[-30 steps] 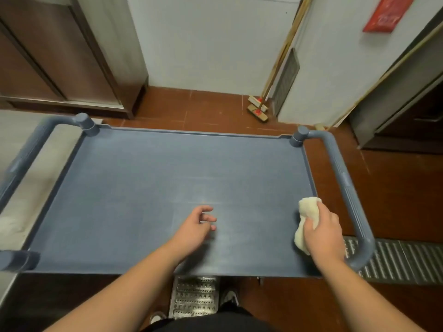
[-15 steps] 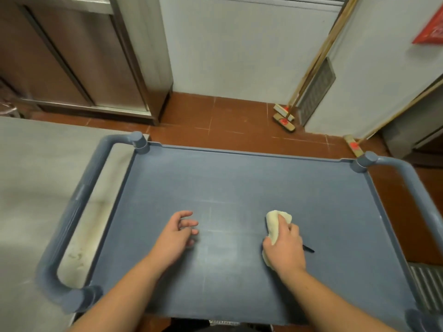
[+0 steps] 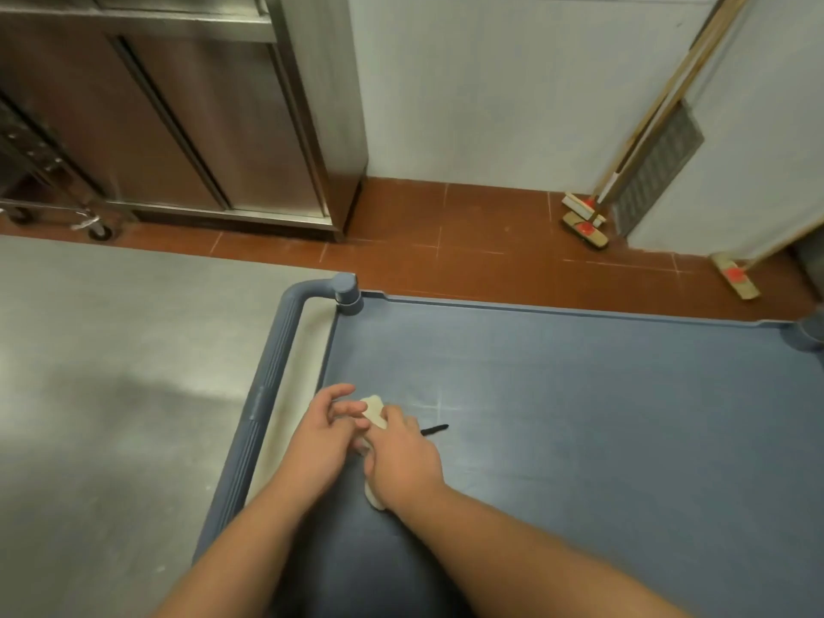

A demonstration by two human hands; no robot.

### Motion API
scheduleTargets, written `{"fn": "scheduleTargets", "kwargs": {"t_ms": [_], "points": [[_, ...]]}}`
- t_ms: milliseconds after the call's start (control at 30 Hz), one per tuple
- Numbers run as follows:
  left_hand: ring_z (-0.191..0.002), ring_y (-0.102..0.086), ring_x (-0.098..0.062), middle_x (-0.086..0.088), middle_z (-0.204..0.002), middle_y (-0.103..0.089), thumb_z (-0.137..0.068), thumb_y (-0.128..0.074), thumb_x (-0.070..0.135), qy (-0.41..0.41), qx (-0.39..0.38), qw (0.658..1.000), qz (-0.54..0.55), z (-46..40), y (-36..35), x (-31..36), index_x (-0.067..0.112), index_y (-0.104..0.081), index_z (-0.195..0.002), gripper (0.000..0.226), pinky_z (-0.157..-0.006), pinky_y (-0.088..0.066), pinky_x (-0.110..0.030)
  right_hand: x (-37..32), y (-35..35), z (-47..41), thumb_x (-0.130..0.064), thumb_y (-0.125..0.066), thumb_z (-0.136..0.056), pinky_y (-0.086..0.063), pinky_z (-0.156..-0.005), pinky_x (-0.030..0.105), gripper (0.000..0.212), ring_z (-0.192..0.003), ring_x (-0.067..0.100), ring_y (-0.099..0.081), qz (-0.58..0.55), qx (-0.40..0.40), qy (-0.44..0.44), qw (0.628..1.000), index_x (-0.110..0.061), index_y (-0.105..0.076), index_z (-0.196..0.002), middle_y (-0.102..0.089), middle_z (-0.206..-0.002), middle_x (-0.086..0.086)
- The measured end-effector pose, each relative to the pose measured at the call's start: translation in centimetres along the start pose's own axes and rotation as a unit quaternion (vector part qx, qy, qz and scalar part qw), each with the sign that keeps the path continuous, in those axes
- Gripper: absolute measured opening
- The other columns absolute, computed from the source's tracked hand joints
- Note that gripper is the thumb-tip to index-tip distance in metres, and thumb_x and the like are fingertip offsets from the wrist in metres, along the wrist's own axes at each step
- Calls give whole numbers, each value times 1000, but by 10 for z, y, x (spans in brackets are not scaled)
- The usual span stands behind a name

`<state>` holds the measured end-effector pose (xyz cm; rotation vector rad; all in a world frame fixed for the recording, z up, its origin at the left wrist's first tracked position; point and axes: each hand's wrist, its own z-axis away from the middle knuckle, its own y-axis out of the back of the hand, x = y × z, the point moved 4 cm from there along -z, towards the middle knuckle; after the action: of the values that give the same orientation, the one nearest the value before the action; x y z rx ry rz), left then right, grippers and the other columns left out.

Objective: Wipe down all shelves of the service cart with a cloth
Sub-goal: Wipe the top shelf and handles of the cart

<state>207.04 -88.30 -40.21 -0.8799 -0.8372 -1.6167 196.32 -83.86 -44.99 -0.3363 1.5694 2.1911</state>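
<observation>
Cloth: pale wad, lower centre of the frame, pressed flat on the top shelf of the service cart, near its left edge.
Right hand: on top of the cloth, fingers curled together and clamped over it; only its two ends show.
Left hand: touching the cloth's left side, fingers loosely spread, grasping nothing.
Handling: soft, light, limp; likely to bunch or unroll under a push. Best held with the whole palm over the wad, not by a corner.
Dark object: thin black sliver just right of the right hand; identity cannot be told.
Cart handle: grey bar, left of both hands.
Lower shelves: not in view; judged not yet reached.
</observation>
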Motion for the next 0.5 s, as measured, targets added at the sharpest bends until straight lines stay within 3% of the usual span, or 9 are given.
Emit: {"fn": "scheduleTargets", "kwargs": {"t_ms": [233, 400, 500], "points": [[-84, -61, -23, -9, -102, -62, -85, -54, -10, 1, -24, 999, -27, -3, -71, 12, 15, -52, -117, 40, -70, -50, -31, 93, 50, -2, -29, -48, -96, -47, -78, 37, 54, -117, 28, -44, -11, 46, -58, 997, -45, -34, -146, -38, -130, 4], [-79, -59, -23, -11, -100, -59, -88, -43, -13, -13, -59, 996, -65, -7, -179, 17, 13, -51, -115, 38, -68, -49, -33, 225, 103, 19, -29, -50, -94, -50, -77, 39, 55, -116, 26, -45, -17, 97, -153, 983, -44, -34, -144, -38, -127, 1], [-75, -59, -18, -10, -96, -57, -90, -37, -15, -16, -94, 993, -68, -2, -268, 17, 10, -49, -116, 38, -60, -51, -27, 319, 141, 46, -29, -51, -95, -52, -78, 39, 56, -116, 25, -45, -24, 120, -216, 969, -44, -33, -145, -38, -126, 1]]}}
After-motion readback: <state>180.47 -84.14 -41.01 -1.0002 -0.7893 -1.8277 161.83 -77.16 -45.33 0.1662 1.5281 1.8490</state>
